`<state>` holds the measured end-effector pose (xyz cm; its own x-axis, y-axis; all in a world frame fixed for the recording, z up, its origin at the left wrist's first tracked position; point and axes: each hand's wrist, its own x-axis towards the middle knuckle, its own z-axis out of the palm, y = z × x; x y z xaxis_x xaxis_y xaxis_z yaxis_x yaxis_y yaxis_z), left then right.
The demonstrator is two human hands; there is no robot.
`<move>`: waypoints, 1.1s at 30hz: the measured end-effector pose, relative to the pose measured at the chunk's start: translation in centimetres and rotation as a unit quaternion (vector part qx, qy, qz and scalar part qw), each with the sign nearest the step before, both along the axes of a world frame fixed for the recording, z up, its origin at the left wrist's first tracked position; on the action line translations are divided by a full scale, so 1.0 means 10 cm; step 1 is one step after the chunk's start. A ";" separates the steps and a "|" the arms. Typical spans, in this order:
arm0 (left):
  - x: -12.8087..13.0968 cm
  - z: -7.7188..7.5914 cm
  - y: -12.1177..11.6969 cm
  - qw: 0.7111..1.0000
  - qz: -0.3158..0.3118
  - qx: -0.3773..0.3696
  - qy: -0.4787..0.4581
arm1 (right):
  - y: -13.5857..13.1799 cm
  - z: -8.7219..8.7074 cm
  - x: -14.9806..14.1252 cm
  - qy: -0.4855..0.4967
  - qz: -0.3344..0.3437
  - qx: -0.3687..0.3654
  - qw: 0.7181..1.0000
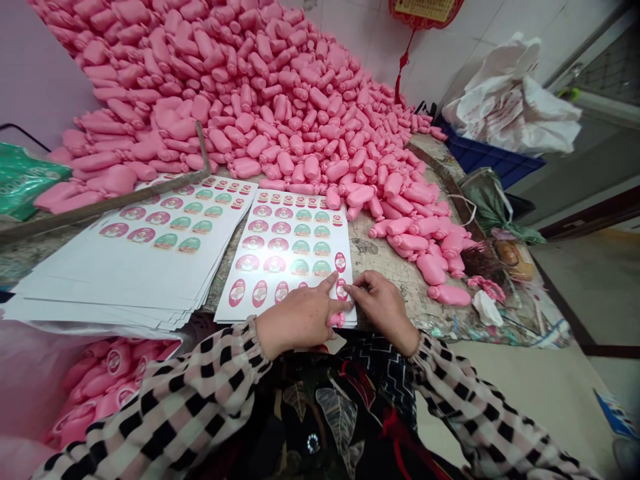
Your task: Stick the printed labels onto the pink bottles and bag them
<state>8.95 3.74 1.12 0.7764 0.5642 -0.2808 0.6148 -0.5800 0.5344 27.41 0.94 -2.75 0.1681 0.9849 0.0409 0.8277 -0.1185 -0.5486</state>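
Note:
A sticker sheet point(287, 247) with rows of pink and green oval labels lies on the worn table in front of me. My left hand point(300, 317) is wrapped round a pink bottle point(336, 320), its forefinger stretched onto the sheet's near right corner. My right hand point(381, 305) sits beside it, its fingertips pinched at a pink label point(342, 289) on the sheet's right edge. A huge heap of pink bottles point(260, 87) covers the back of the table.
A stack of sticker sheets point(135, 267) lies to the left. A bag of labelled pink bottles point(100, 383) sits low on the left. White plastic bags point(515, 100) rest on a blue crate point(487, 159) at the right. Green bag point(23, 179) far left.

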 end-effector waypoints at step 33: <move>-0.11 -0.04 -0.11 0.780 0.314 -0.320 -0.437 | -0.13 0.48 -0.13 0.305 -0.094 0.139 0.937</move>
<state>7.85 2.63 0.71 0.4565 0.8713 -0.1802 -0.0902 0.2468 0.9649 26.15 -0.39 2.05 0.4139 0.9008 0.1318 0.3292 -0.0132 -0.9442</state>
